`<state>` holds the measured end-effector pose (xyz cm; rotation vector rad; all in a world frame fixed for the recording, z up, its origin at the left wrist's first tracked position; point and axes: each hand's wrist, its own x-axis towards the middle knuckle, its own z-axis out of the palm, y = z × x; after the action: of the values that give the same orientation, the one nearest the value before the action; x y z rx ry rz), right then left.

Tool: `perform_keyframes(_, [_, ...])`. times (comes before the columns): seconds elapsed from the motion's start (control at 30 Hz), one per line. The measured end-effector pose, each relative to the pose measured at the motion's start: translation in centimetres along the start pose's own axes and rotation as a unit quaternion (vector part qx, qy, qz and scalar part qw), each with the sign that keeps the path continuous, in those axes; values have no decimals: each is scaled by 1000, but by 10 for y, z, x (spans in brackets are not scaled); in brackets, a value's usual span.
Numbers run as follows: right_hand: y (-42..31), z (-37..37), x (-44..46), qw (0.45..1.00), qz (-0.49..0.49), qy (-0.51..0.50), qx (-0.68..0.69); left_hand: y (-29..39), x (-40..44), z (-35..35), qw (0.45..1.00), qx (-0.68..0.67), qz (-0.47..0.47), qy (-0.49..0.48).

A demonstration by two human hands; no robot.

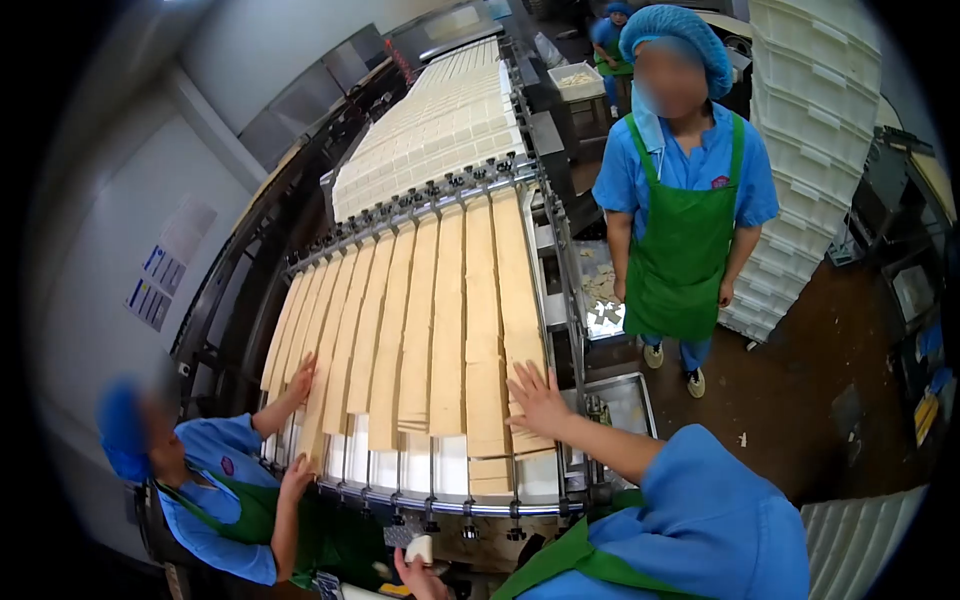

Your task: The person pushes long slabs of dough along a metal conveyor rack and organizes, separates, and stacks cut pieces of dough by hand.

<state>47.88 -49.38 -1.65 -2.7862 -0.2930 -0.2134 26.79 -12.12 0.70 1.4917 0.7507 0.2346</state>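
Note:
Long pale-tan strips [448, 320] lie side by side on a conveyor with metal guide rods. My right hand [538, 402] rests with fingers spread on the rightmost strip [515, 300], near its front end. Low in the view, in front of the conveyor's front bar [440, 503], my left hand [420, 575] is closed on a small whitish piece [419, 548]. Short cut pieces [490, 476] lie at the front end of the strips beside my right hand.
A co-worker [200, 490] at the left has both hands at the left strips. Another person [685, 220] stands right of the conveyor, before stacked white trays [815, 130]. A third person [610, 45] is at the back. A metal tray [622, 405] sits beside the conveyor.

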Motion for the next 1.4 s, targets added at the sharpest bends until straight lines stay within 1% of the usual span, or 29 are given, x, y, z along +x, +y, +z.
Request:
perform_keyframes(0.07, [4, 4, 1, 999, -15, -32, 11, -8, 3, -7, 997, -38, -10, 72])
perform_keyframes(0.13, [6, 4, -3, 996, -31, -37, 73, -35, 25, -19, 995, -38, 14, 96])
perform_keyframes(0.17, [9, 2, 0, 990, -12, -59, 125, -50, 37, -27, 969, 215, 11, 119])
perform_keyframes(0.2, [22, 14, 9, 989, -6, 27, 144, -74, 38, -38, 887, 395, 212, 108])
perform_keyframes(0.23, [33, 35, 10, 980, 0, 97, 173, -66, 23, -21, 837, 437, 314, 105])
perform_keyframes(0.27, [39, 33, 10, 965, 38, 119, 232, -52, 7, 5, 969, 171, 173, 32])
perform_keyframes(0.33, [49, 23, 9, 913, 104, 178, 352, -27, -26, 55, 937, 252, 242, -8])
perform_keyframes(0.37, [51, 24, 4, 902, 118, 172, 377, -6, -46, 81, 968, 194, 151, -47])
perform_keyframes(0.4, [53, 22, 7, 891, 129, 183, 395, 0, -54, 100, 982, 126, 105, -92])
perform_keyframes(0.43, [46, 13, 3, 900, 117, 185, 378, 4, -60, 120, 980, 136, 90, -114])
perform_keyframes(0.53, [24, -11, -10, 914, 64, 181, 357, -2, -62, 151, 980, 81, 66, -168])
perform_keyframes(0.6, [3, -25, -39, 972, -90, 89, 196, -1, -56, 158, 984, 75, 52, -154])
perform_keyframes(0.63, [-7, -33, -49, 972, -93, 92, 194, 0, -53, 162, 987, 71, 36, -142])
perform_keyframes(0.7, [-21, -44, -57, 990, -113, -49, 74, 7, -42, 175, 981, 100, 33, -165])
perform_keyframes(0.73, [-16, -41, -51, 990, -117, -43, 71, 12, -36, 182, 973, 131, 26, -187])
perform_keyframes(0.8, [2, -24, -35, 996, -83, -17, -17, 2, -15, 199, 949, 247, 69, -181])
perform_keyframes(0.87, [7, -28, -20, 996, -77, 4, -45, 19, -11, 220, 950, 247, 83, -174])
perform_keyframes(0.9, [5, -28, -19, 996, -61, -40, -56, 22, -9, 220, 950, 244, 88, -175])
perform_keyframes(0.97, [-6, -52, -12, 990, -24, -133, -51, 20, -6, 210, 954, 225, 43, -193])
perform_keyframes(1.0, [-7, -52, -1, 990, -23, -126, -53, 7, -3, 205, 969, 161, 40, -182])
perform_keyframes(1.07, [-3, -45, 31, 991, -96, -14, 94, -1, -5, 198, 976, 109, 24, -185])
perform_keyframes(1.1, [1, -26, 54, 987, -118, 30, 106, -9, -6, 196, 979, 90, 27, -180])
perform_keyframes(1.13, [1, -13, 75, 987, -115, 40, 102, -16, -7, 196, 981, 71, 29, -176])
perform_keyframes(1.17, [-2, -2, 95, 992, -102, 44, 63, -6, -15, 196, 980, 73, 9, -184])
perform_keyframes(1.2, [-6, 9, 110, 995, -82, 51, 22, -14, -16, 193, 981, 66, 21, -179])
perform_keyframes(1.27, [-10, 33, 129, 999, -33, -29, 22, -21, -16, 187, 980, -8, -10, -199])
perform_keyframes(1.3, [-16, 32, 129, 999, -17, -42, 5, -16, -19, 184, 981, -13, -40, -190])
perform_keyframes(1.33, [-21, 32, 123, 998, 1, -58, -10, -14, -19, 182, 980, -20, -33, -194])
perform_keyframes(1.4, [-22, 25, 121, 996, -14, -88, -2, -14, -16, 177, 978, -47, -79, -189])
